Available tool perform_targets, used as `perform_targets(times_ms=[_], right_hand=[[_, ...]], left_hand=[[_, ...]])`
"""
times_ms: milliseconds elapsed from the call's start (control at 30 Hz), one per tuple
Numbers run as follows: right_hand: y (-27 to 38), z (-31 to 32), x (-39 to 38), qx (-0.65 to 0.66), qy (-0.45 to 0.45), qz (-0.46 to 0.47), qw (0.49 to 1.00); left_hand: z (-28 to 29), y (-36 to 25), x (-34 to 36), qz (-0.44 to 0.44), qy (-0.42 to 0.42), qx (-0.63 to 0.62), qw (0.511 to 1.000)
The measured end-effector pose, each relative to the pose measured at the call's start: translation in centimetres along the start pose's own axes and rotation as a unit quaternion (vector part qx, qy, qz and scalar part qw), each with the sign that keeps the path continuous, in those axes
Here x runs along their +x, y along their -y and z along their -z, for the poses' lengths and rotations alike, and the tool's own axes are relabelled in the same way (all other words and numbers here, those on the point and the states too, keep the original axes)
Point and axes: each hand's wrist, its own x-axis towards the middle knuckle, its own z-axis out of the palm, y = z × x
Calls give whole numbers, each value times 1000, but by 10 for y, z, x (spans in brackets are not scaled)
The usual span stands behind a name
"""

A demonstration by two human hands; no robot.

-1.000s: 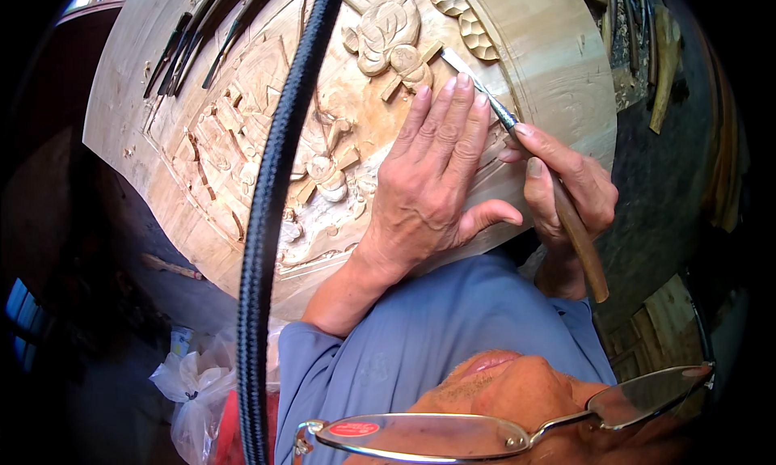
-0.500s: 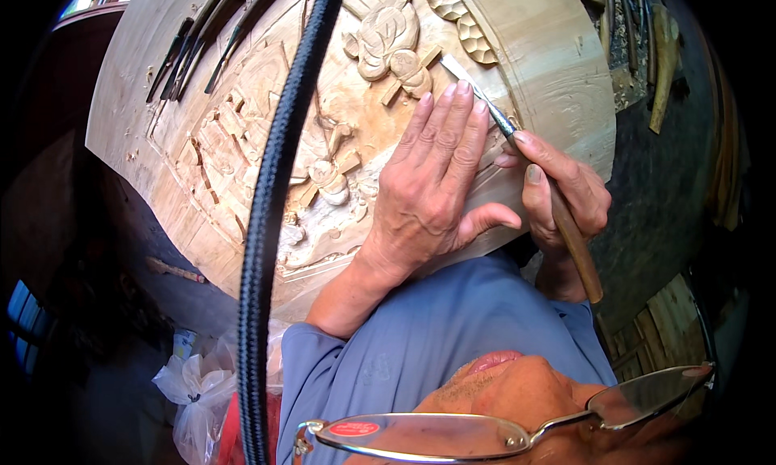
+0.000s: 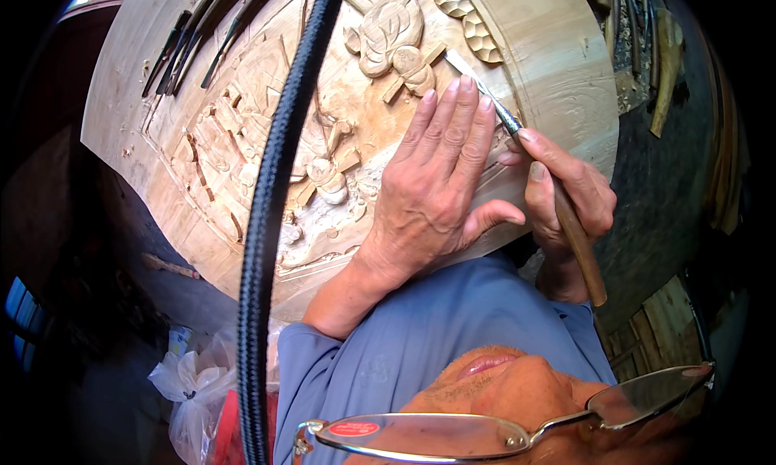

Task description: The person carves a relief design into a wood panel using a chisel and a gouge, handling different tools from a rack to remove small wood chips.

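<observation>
My left hand [image 3: 432, 174] lies flat on the carved wooden panel [image 3: 566, 85], its fingers stretched out and its thumb spread to the right. My right hand [image 3: 570, 190] is wrapped round the brown wooden handle of a carving chisel [image 3: 578, 243]. The chisel's bright blade slants up and left past my left fingertips. Its tip rests close to a rounded raised figure [image 3: 412, 67] with small bars at its sides. A smaller carved figure [image 3: 327, 176] stands out from the panel left of my left hand. The chisel's exact cutting edge is too small to make out.
Several chisels [image 3: 194, 40] lie on the panel's upper left. More tools [image 3: 634, 36] and a pale wooden stick [image 3: 667, 73] are at the upper right. A black braided cord [image 3: 279, 158] crosses the view. A clear plastic bag [image 3: 194, 392] sits at the lower left.
Very little differs. The view has shifted slightly, and both hands and the chisel appear a few pixels further right. The grip is the same.
</observation>
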Motion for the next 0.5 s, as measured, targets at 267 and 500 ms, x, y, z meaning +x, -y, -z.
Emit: perform_targets(times_ms=[267,500], right_hand=[[-2,1,1,6,5,7,1000],[-19,21,22,22,37,3,999]], left_hand=[[1,-3,1,15,20,-2,1000],[-1,-6,3,27,34,36,998]])
